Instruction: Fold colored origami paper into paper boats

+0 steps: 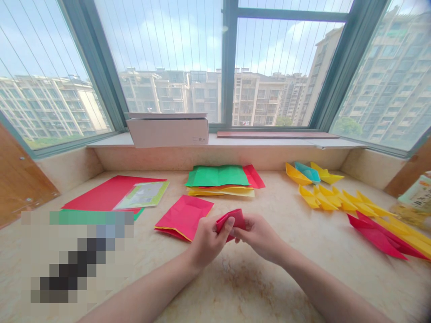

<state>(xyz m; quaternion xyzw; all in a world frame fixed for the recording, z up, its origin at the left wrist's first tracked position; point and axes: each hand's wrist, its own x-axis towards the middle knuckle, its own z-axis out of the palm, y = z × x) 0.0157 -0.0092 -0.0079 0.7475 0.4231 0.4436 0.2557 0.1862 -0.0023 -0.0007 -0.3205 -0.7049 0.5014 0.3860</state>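
Both hands meet over the middle of the stone-look counter [249, 287]. Between them is a small piece of folded red paper [238, 218]. My left hand [210, 240] grips its left side, with the thumb lying across the front. From the right, my right hand [261, 233] pinches the paper's lower right edge near the left thumb. The fingers behind the paper are partly hidden. Just left of my left hand lies a stack of creased red paper [185, 216] with a yellow sheet edge showing beneath it.
Folded green paper [217, 175] tops a pile at the back. Yellow paper boats [318, 197] and red paper boats [380, 235] line the right side, near a plastic container [415, 202]. Flat red sheets [101, 193] lie at left. A white box [168, 131] stands on the sill.
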